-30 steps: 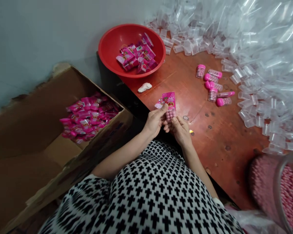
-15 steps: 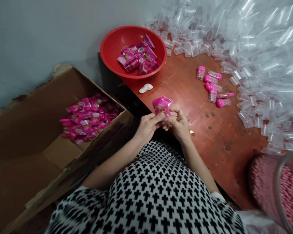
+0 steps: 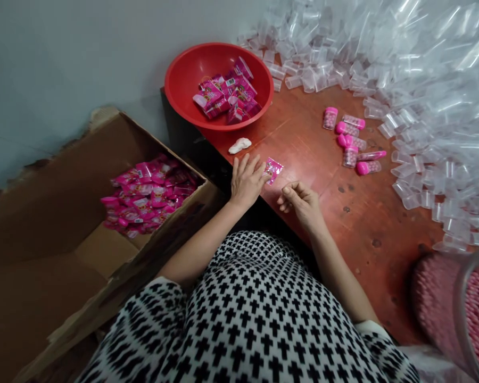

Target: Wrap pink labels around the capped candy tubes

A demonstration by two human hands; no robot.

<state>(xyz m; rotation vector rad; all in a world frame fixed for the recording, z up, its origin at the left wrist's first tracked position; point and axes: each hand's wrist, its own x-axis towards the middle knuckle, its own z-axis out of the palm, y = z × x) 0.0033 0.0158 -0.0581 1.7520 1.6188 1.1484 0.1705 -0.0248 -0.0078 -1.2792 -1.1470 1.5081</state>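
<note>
A small pink printed packet (image 3: 274, 169) lies flat near the table's edge. Beside it is my left hand (image 3: 247, 182), palm down with fingers spread; its thumb reaches the packet's left edge. My right hand (image 3: 302, 205) is just right of the packet, apart from it, with fingers curled and thumb and forefinger pressed together. Whether anything small is in that pinch I cannot make out. A crumpled white lump (image 3: 239, 145) sits on the table just beyond my left hand.
A red bowl (image 3: 179, 109) with pink packets stands at the far table corner. Left is a cardboard box (image 3: 104, 250) holding many pink packets. Several pink-capped tubes (image 3: 350, 156) lie on the table (image 3: 335, 229). Clear plastic cups (image 3: 407, 181) heap up at right, above a tub of pink beads (image 3: 439, 303).
Both hands held a pink packet together; now they are apart. My left hand has spread open beside the packet on the table, and my right hand has drawn away to the right.
</note>
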